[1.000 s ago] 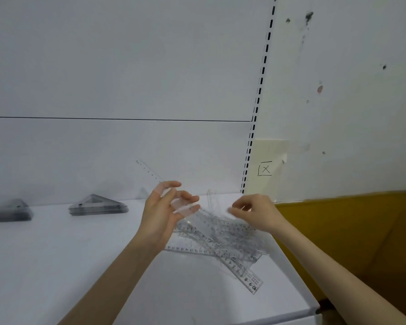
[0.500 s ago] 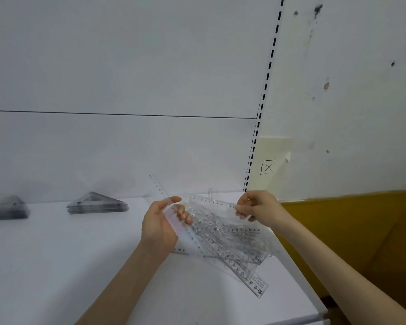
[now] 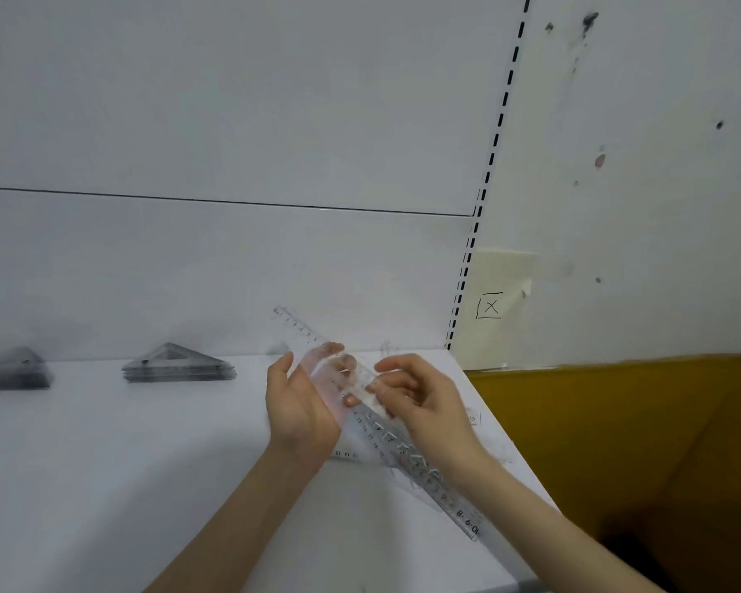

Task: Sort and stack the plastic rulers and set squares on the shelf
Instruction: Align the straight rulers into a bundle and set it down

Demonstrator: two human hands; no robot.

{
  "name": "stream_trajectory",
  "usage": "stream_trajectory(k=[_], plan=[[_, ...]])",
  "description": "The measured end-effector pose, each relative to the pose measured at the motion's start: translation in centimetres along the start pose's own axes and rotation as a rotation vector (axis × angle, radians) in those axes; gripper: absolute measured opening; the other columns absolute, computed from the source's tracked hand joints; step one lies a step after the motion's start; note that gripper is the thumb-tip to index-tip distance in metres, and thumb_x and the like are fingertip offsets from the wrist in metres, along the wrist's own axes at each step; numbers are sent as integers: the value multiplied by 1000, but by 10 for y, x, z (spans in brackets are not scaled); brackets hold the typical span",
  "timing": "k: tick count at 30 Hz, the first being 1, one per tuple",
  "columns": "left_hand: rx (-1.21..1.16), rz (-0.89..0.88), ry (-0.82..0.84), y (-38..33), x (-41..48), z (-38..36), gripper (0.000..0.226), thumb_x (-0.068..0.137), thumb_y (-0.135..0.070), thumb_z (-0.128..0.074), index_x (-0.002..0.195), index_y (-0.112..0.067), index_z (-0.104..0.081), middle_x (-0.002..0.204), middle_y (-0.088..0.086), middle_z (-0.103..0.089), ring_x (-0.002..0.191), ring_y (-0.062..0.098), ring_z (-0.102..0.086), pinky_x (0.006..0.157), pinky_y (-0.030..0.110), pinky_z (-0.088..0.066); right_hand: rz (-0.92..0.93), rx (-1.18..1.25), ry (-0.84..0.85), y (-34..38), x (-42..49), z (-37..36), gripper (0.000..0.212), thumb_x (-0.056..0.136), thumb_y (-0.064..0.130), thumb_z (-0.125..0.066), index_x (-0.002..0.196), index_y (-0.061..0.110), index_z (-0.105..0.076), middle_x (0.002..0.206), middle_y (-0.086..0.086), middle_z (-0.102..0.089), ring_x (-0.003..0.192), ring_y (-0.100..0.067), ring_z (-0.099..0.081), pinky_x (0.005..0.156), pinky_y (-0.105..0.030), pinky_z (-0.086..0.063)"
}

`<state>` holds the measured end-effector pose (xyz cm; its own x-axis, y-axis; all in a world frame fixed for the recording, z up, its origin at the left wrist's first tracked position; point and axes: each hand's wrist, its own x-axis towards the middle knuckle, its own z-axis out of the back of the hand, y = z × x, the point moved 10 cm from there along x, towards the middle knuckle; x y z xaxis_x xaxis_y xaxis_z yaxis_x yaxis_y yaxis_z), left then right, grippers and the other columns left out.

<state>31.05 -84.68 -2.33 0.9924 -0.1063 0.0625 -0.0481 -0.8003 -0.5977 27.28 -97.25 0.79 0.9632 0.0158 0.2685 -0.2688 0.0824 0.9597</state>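
My left hand [image 3: 300,404] holds a bundle of clear plastic rulers [image 3: 420,464] that runs diagonally from upper left to lower right above the white shelf [image 3: 103,464]. My right hand [image 3: 420,400] pinches the rulers near the middle, close to my left fingers. A few more clear rulers [image 3: 347,453] lie flat on the shelf beneath the hands, partly hidden. A stack of clear set squares [image 3: 178,365] sits at the back of the shelf, and a second stack of set squares [image 3: 11,372] lies at the far left.
The shelf's white back panel [image 3: 232,271] rises behind the stacks, with a slotted upright [image 3: 467,271] at its right end. The shelf's right edge runs beside a brown cardboard surface [image 3: 638,442]. A paper note marked with an X [image 3: 490,306] hangs on the wall.
My right hand lifted a ruler from the pile and brought it to the rulers in my left hand. Both hands are now close together on the bundle.
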Motion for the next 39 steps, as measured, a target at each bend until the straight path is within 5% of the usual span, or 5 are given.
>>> stream_trajectory(k=[12, 19, 22, 29, 39], plan=[[70, 45, -206, 4, 2, 25, 56, 97, -59, -25, 73, -13, -47, 48, 1, -36, 46, 16, -41, 49, 25, -36, 336, -638, -180, 10, -5, -24, 20, 70, 45, -76, 71, 28, -67, 72, 19, -59, 76, -3, -53, 65, -12, -35], [102, 25, -275, -3, 3, 36, 58, 98, -58, -23, 73, -10, -45, 46, 0, -31, 36, 12, -31, 38, 18, -30, -97, -802, -141, -14, 63, 47, 35, 83, 48, -68, 98, 17, -71, 87, 8, -67, 77, -9, -59, 75, -29, -53], [79, 27, -258, -7, 4, 37, 57, 99, -54, -20, 77, -8, -46, 46, 1, -34, 35, 11, -31, 39, 15, -26, -357, -1006, 23, -59, 71, 59, 51, 79, 57, -68, 71, 6, -66, 87, -7, -74, 60, -15, -49, 60, -27, -41], [72, 55, -179, -4, 2, 29, 48, 97, -41, -22, 80, -4, -49, 52, 8, -44, 42, 16, -35, 41, 20, -26, -482, -499, -68, -78, 64, 66, 23, 76, 26, -81, 77, 6, -71, 84, -2, -71, 70, -13, -60, 74, -32, -56], [80, 120, -109, 7, 2, 20, 47, 97, -38, -22, 77, -4, -48, 53, 9, -46, 38, 15, -36, 41, 18, -28, -253, -151, 8, -1, 56, 51, 11, 82, 19, -73, 76, 11, -75, 70, 2, -69, 56, -6, -49, 66, -18, -35]])
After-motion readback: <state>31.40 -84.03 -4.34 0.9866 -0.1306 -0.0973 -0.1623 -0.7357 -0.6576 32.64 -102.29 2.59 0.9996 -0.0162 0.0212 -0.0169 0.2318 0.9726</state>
